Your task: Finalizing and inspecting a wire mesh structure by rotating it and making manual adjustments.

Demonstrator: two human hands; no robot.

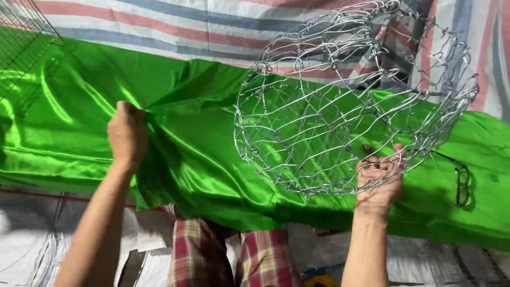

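Note:
My left hand [127, 135] is closed on a fold of shiny green satin cloth [202, 159] that lies spread across the floor in front of me. My right hand [380, 180] grips the lower rim of a round silver wire basket [345, 95] and holds it tilted up in the air over the cloth, its open mouth facing me. The basket is woven of thin wire in a loose mesh, and the cloth shows through it.
A striped red, white and blue sheet [175, 24] lies beyond the cloth. A dark wire grid [21, 37] sits at the top left. A pair of glasses [462, 183] rests on the cloth at right. My legs in plaid fabric [228, 255] are below, over white sheeting [32, 234].

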